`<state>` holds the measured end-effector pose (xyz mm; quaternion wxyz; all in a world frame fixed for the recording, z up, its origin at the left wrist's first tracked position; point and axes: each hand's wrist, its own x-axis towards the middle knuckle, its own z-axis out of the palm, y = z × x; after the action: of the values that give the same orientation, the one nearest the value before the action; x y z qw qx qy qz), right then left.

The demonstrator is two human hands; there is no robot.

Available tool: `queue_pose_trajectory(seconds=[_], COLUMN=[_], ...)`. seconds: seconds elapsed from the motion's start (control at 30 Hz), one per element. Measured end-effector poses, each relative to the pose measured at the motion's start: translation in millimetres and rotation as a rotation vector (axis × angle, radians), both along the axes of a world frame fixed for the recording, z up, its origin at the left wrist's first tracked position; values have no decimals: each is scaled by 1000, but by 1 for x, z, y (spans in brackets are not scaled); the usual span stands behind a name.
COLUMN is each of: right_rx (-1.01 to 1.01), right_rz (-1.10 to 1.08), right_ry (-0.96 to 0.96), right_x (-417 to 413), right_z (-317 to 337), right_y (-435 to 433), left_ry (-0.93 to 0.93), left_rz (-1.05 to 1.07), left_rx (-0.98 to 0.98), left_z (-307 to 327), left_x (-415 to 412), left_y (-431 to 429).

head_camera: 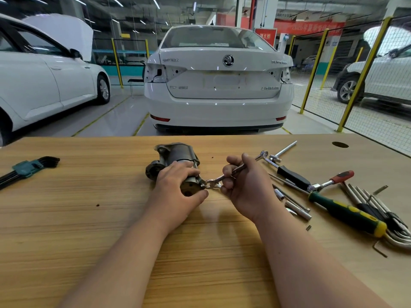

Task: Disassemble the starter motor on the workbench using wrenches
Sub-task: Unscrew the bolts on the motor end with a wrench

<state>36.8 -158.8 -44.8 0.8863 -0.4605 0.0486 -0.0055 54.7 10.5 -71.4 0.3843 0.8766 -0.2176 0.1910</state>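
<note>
on the wooden table point(89, 218), near the middle, the starter motor point(175, 155) is lying on its side. its long body is pointing away from the person, toward the white car point(219, 85), and its round end is facing back at the person. the left hand point(178, 187) is resting on the near end, and its fingers point(189, 171) are curling around the body and holding it down. the right hand point(248, 187) is sitting just to the right of the motor. its fingers point(229, 170) are wrapping around the middle of a shiny wrench point(214, 180). the wrench is slanting, with its ring end sticking up to the right and its open end reaching down left to the motor's near right edge. it seems to be sitting on a small bolt there, but that part is too tiny to be sure. so the bolt is lying left of the right hand, which is the nearer one for turning. the left hand is likely needing to press hard so the motor is not rolling.
</note>
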Motion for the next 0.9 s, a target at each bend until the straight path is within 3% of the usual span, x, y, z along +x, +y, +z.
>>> queue_pose_trajectory(seconds=[0.17,0.27,0.37,0.43,0.5,0.53,0.6,0.67,0.8,0.9], right_rx=[-8,-208,-633,-1044,-1475,-1579,-1531,-1274,-674,-532], right_rz=[40,-5,-82,-89,-123,-167,-255,-361,-401,-336], right_ry=[-30,-70,-196,-359,-492,-544,-627,-641,-439,-243], right_x=[0,0,-4,-10,-14,-14,-15,-14,-13,-12], right_z=[1,6,14,18,17,17,23,30,32,21], right_y=[7,14,34,51,61,63,60,51,26,19], left_ry=[-24,-20,-49,-68,-84,-103,-78,-14,29,49], left_rz=[0,-1,-6,-17,3,17,8,-9,-4,12], left_rx=[-5,-6,-23,4,166,237,195,24,9,4], left_z=[-2,-1,0,3,5,5,2,2,2,3], left_x=[1,2,2,2,3,4,5,1,-1,0], left_y=[-1,-2,-3,-4,-5,-5,-3,-2,0,0])
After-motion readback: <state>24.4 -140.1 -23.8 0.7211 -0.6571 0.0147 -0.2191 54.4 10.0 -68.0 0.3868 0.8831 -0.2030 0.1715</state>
